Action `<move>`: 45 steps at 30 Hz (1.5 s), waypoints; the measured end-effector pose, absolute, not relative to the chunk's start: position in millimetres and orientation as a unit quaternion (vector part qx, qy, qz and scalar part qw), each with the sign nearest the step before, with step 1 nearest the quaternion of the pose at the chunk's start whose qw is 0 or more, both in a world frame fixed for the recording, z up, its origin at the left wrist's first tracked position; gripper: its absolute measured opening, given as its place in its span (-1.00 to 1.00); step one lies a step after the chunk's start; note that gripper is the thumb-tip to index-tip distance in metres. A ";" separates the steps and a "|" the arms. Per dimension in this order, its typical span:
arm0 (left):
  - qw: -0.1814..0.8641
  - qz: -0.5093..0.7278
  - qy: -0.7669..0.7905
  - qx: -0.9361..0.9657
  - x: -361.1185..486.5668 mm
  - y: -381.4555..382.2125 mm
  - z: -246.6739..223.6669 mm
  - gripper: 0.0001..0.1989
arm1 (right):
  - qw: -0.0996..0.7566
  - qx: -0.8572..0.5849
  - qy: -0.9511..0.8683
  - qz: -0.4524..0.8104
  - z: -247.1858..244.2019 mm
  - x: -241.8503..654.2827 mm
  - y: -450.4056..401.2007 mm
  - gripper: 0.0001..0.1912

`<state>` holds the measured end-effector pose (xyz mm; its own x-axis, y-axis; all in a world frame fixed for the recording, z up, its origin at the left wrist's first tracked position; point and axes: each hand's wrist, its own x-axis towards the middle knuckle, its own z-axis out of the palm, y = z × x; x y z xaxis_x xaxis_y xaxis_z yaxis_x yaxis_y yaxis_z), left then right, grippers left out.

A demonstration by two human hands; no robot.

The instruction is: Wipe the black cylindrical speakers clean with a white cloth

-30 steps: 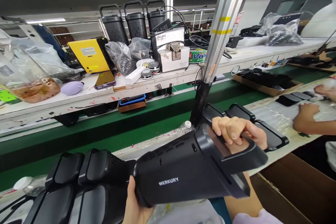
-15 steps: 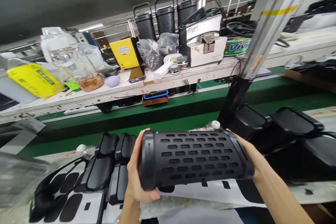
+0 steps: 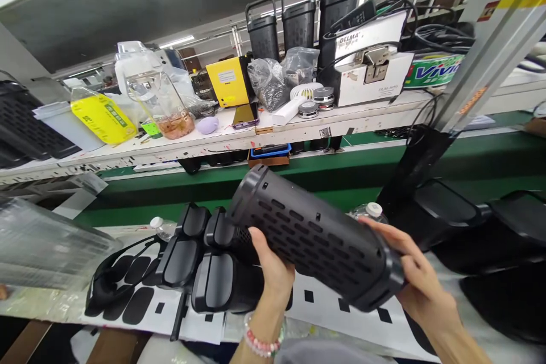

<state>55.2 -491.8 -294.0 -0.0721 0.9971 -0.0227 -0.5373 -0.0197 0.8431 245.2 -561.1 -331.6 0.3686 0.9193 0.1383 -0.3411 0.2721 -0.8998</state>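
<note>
Both of my hands hold a black slotted housing [image 3: 315,233], a long boxy shell with rows of oval slots. It is tilted, its left end higher and farther away, its right end lower and nearer me. My left hand [image 3: 273,267] supports its near lower side, with a beaded bracelet on the wrist. My right hand [image 3: 420,273] grips the right end, fingers over the top edge. Left of the housing, several similar black units [image 3: 217,284] lie on the bench, beside black oval pads [image 3: 139,304] on a white sheet.
More black housings [image 3: 443,205] lie at the right by a metal post [image 3: 490,62]. A shelf edge [image 3: 230,139] crosses ahead, bearing a glass jug [image 3: 157,102], a yellow pack [image 3: 104,119], a white box [image 3: 362,79] and upright black units. Clear plastic bags [image 3: 51,244] lie at left.
The housing has turned from nearly level to tilted, its left end rising and its right end dropping. My left hand has shifted from the left end to underneath. The view has swung left.
</note>
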 end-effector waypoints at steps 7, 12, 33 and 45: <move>0.582 0.641 0.330 0.375 38.2 -498.1 -274.6 -0.25 | 0.608 -0.432 -0.521 0.415 -254.3 229.9 -550.9 -0.37; 0.653 0.581 0.285 0.394 48.4 -506.5 -257.9 -0.34 | 0.590 -0.409 -0.584 0.379 -207.1 190.6 -523.6 -0.36; 0.588 0.594 0.293 0.465 43.3 -509.9 -269.1 -0.35 | 0.671 -0.386 -0.509 0.377 -210.3 173.3 -526.3 -0.39; 0.603 0.601 0.301 0.430 53.3 -515.7 -244.9 -0.23 | 0.665 -0.407 -0.496 0.383 -205.2 171.0 -528.1 -0.38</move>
<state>53.3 -515.7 -244.9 0.0965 0.9835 0.1532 -0.4662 -0.0913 0.8799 171.0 -528.1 -205.2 0.2146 0.9125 0.3483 -0.1051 0.3761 -0.9206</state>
